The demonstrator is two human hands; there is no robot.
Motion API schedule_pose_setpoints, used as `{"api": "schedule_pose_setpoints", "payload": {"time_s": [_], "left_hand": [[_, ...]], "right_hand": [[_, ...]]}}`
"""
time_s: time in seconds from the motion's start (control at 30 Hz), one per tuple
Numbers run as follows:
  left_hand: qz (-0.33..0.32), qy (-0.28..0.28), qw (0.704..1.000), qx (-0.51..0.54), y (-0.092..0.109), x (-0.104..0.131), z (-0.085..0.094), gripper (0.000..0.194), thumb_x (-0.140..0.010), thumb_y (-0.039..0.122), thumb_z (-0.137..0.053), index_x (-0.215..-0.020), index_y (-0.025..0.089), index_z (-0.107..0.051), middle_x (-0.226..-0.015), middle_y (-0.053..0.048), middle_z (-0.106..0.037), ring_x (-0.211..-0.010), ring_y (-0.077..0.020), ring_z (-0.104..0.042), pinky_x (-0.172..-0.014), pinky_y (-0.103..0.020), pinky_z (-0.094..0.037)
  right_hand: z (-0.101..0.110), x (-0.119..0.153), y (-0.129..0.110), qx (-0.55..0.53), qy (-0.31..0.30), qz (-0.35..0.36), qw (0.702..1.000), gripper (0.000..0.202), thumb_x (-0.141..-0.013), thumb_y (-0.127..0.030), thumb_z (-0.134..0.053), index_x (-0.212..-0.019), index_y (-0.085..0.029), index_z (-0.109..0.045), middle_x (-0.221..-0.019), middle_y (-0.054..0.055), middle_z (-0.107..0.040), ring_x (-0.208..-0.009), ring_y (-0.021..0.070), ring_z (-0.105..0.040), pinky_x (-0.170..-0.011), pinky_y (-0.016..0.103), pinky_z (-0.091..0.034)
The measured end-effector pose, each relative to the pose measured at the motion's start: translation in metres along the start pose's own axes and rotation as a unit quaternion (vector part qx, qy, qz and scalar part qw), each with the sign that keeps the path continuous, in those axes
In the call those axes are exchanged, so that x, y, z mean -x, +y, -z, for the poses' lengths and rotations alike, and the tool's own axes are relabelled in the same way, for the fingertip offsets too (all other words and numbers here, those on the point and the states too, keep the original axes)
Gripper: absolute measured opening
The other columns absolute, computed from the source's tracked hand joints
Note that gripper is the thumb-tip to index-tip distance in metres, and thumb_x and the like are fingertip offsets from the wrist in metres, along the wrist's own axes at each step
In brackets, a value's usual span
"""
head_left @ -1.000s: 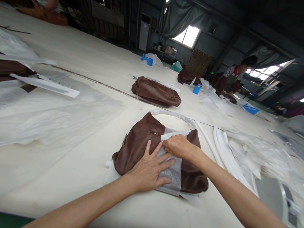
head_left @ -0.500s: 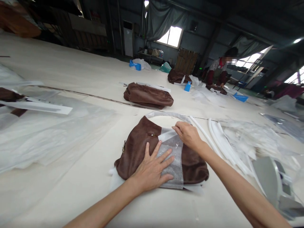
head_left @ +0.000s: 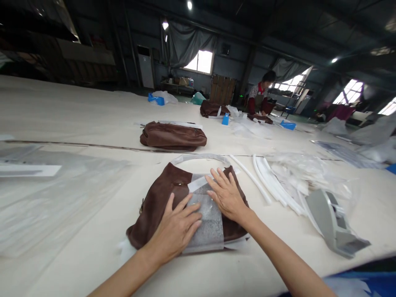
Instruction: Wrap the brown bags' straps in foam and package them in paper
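A brown leather bag [head_left: 154,202] lies flat on the pale table, its handle [head_left: 202,157] wrapped in whitish material and arched toward the back. A translucent sheet [head_left: 208,225] covers the bag's middle, with a white strip [head_left: 198,183] slanting over its upper part. My left hand [head_left: 177,229] rests with fingers spread on the bag's front and the sheet's left edge. On the upper right of the bag lies my right hand [head_left: 227,196], palm down, fingers stretched out over the sheet and the strip's end. Neither hand grips anything.
Behind the bag lies a second brown bag [head_left: 173,137]. White foam tubes [head_left: 272,181], crumpled plastic and a grey tape dispenser [head_left: 331,222] are at the right. Plastic sheeting [head_left: 71,198] covers the left. A person [head_left: 260,97] works at the far side.
My right hand has opened from a pinch at the bag's upper edge and now lies flat on it. My left hand stays spread on the bag. The view has shifted right.
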State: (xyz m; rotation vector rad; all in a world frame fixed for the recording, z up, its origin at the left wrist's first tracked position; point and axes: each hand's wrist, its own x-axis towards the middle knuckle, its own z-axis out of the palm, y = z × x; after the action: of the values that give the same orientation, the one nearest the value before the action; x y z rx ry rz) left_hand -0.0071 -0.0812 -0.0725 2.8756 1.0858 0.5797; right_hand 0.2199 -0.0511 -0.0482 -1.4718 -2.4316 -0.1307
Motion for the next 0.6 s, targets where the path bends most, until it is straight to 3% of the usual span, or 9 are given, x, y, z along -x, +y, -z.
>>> {"api": "schedule_pose_setpoints", "payload": {"time_s": [0.1, 0.2, 0.33, 0.4, 0.5, 0.53, 0.6], "left_hand": [[0.012, 0.041, 0.998, -0.043, -0.008, -0.015, 0.005, 0.035, -0.102, 0.034, -0.039, -0.126, 0.028, -0.063, -0.141, -0.004, -0.058, -0.141, -0.0298, -0.038, -0.118, -0.065, -0.011], [0.026, 0.03, 0.996, -0.081, -0.023, -0.028, -0.01, 0.05, -0.1, 0.044, -0.044, -0.146, 0.028, -0.043, -0.155, -0.008, -0.041, -0.145, -0.0353, -0.03, -0.116, -0.069, -0.013], [0.041, -0.021, 0.996, -0.081, -0.037, -0.029, -0.037, 0.059, -0.098, 0.049, -0.045, -0.152, 0.028, -0.033, -0.157, -0.01, -0.036, -0.146, -0.0363, -0.028, -0.115, -0.069, -0.014], [0.053, -0.033, 0.996, -0.062, -0.038, -0.027, -0.037, 0.059, -0.099, 0.05, -0.041, -0.154, 0.031, -0.027, -0.158, -0.01, -0.032, -0.148, -0.0352, -0.024, -0.115, -0.07, -0.011], [0.054, -0.071, 0.996, 0.015, -0.042, -0.025, -0.016, 0.055, -0.102, 0.049, -0.031, -0.154, 0.034, -0.023, -0.161, -0.008, -0.027, -0.149, -0.0291, -0.023, -0.118, -0.062, -0.014], [0.065, -0.071, 0.994, 0.047, -0.045, -0.024, -0.005, 0.054, -0.102, 0.048, -0.029, -0.154, 0.034, -0.024, -0.161, -0.007, -0.028, -0.149, -0.0268, -0.023, -0.119, -0.058, -0.016], [0.124, -0.024, 0.987, 0.102, -0.056, -0.019, 0.015, 0.054, -0.1, 0.05, -0.031, -0.151, 0.032, -0.033, -0.159, -0.006, -0.033, -0.148, -0.0244, -0.026, -0.12, -0.052, -0.021]], "right_hand": [[-0.019, 0.008, 0.004, 0.006, -0.02, -0.022, 1.0, 0.054, -0.1, -0.043, -0.044, -0.151, -0.031, -0.036, -0.159, 0.012, -0.031, -0.147, 0.0358, -0.026, -0.113, 0.07, -0.019], [-0.033, 0.009, 0.009, -0.017, -0.051, -0.035, 0.998, 0.057, -0.096, -0.047, -0.05, -0.15, -0.032, -0.039, -0.157, 0.012, -0.037, -0.145, 0.0353, -0.032, -0.112, 0.069, -0.022], [-0.027, 0.006, 0.015, -0.098, -0.069, -0.041, 0.992, 0.055, -0.096, -0.047, -0.049, -0.149, -0.033, -0.04, -0.155, 0.011, -0.04, -0.144, 0.0319, -0.034, -0.115, 0.066, -0.021], [-0.021, 0.009, 0.022, -0.173, -0.017, -0.065, 0.983, 0.055, -0.095, -0.046, -0.047, -0.147, -0.03, -0.042, -0.154, 0.011, -0.042, -0.144, 0.0286, -0.035, -0.117, 0.059, -0.025], [-0.02, 0.024, 0.044, -0.265, 0.133, -0.203, 0.933, 0.056, -0.092, -0.049, -0.049, -0.141, -0.022, -0.05, -0.147, 0.014, -0.048, -0.139, 0.0282, -0.041, -0.116, 0.05, -0.032], [-0.021, 0.031, 0.053, -0.289, 0.153, -0.267, 0.907, 0.058, -0.089, -0.051, -0.051, -0.138, -0.02, -0.052, -0.144, 0.016, -0.05, -0.136, 0.0297, -0.045, -0.114, 0.05, -0.035], [-0.022, 0.043, 0.069, -0.34, 0.125, -0.378, 0.852, 0.064, -0.084, -0.055, -0.057, -0.134, -0.016, -0.054, -0.138, 0.019, -0.055, -0.128, 0.0335, -0.053, -0.108, 0.051, -0.041]]}}
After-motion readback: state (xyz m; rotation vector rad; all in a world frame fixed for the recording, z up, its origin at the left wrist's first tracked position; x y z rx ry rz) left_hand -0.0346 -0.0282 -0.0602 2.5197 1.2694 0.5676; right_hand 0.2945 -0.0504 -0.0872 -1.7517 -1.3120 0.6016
